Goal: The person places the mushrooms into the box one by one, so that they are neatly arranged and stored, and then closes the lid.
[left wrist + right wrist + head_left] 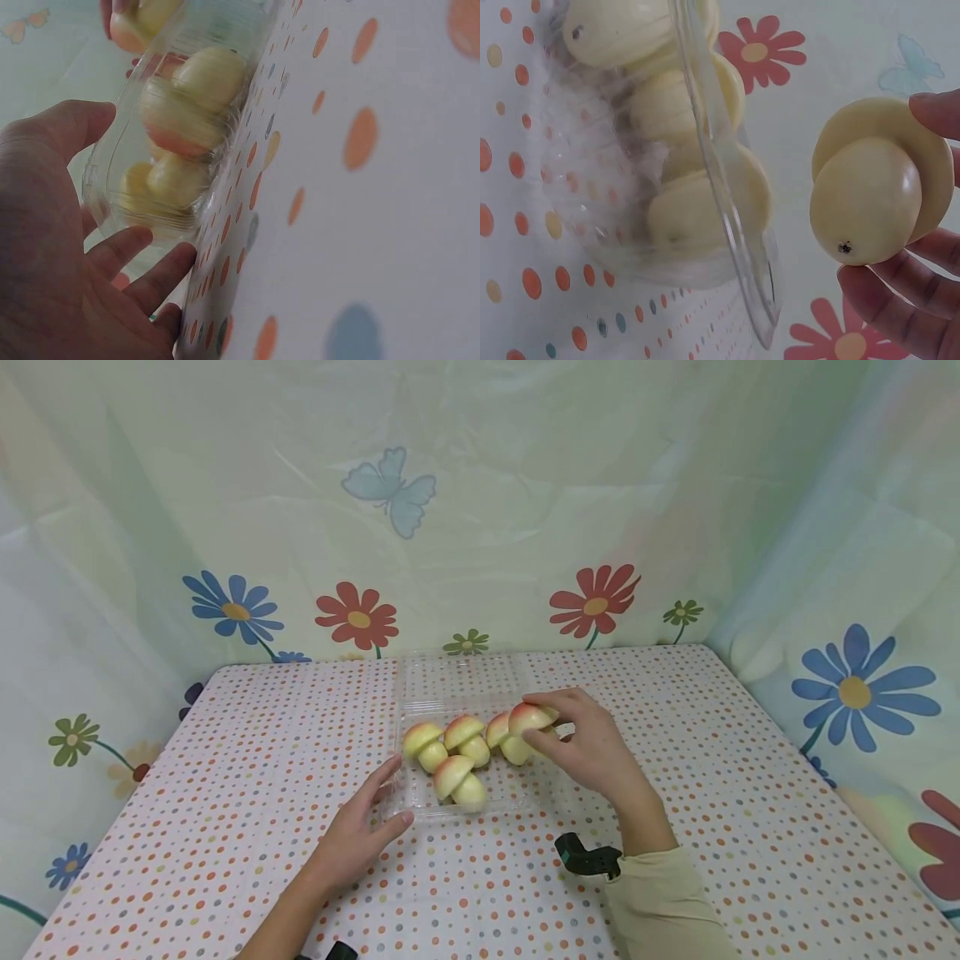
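A clear plastic tray [420, 806] lies on the dotted table and holds several mushroom-shaped toy pieces [459, 777] with pink-yellow caps and pale stems. My right hand [570, 739] pinches one such mushroom piece [529, 718] over the tray's right side. In the right wrist view that mushroom piece [877, 180] hangs just outside the tray's rim [727, 195]. My left hand [367, 827] rests with straight fingers against the tray's left front edge. In the left wrist view my left hand's fingers [150, 277] touch the tray's wall [105, 187].
The table [225, 760] wears a white cloth with coloured dots. Pale curtains with flowers [358, 617] and a butterfly [393, 489] close the back and both sides. The tray's open lid [461, 681] lies flat behind it.
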`<state>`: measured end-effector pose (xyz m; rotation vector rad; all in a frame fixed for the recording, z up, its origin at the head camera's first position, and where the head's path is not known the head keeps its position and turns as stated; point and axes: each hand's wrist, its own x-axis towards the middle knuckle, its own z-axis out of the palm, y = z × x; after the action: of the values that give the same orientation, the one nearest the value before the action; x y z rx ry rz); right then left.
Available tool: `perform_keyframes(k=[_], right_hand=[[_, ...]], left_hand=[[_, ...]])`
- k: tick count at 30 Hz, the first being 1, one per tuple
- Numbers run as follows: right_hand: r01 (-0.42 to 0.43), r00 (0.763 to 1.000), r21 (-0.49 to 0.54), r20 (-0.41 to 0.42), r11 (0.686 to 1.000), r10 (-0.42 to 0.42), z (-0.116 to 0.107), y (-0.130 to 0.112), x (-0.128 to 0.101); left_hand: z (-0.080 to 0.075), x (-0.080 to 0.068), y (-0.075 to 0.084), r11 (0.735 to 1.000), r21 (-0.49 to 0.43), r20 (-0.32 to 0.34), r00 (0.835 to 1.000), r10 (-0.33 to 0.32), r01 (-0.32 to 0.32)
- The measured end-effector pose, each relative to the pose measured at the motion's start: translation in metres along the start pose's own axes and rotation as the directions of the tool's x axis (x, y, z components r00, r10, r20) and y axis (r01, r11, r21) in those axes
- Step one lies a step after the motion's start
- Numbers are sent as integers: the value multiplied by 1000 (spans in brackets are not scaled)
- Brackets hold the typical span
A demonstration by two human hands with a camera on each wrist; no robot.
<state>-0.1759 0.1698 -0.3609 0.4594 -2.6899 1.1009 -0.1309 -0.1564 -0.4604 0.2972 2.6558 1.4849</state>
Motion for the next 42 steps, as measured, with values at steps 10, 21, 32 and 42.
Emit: perform_keyframes(k=[10,21,32,42], right_hand=[[40,997,-47,61,998,-37,16,-9,0],[25,986,-82,164,996,-11,27,-17,-2],[-8,977,-227,208,974,56,39,-23,-1],[20,973,-288,226,958,48,46,-24,-2]], left_hand=[[0,1,0,1000,12,-12,1000,13,-13],[0,0,-1,1000,13,-12,1000,24,-24],[1,0,-1,999,9,-22,999,40,-39],[0,0,1,1000,5,-4,1000,28,-28]])
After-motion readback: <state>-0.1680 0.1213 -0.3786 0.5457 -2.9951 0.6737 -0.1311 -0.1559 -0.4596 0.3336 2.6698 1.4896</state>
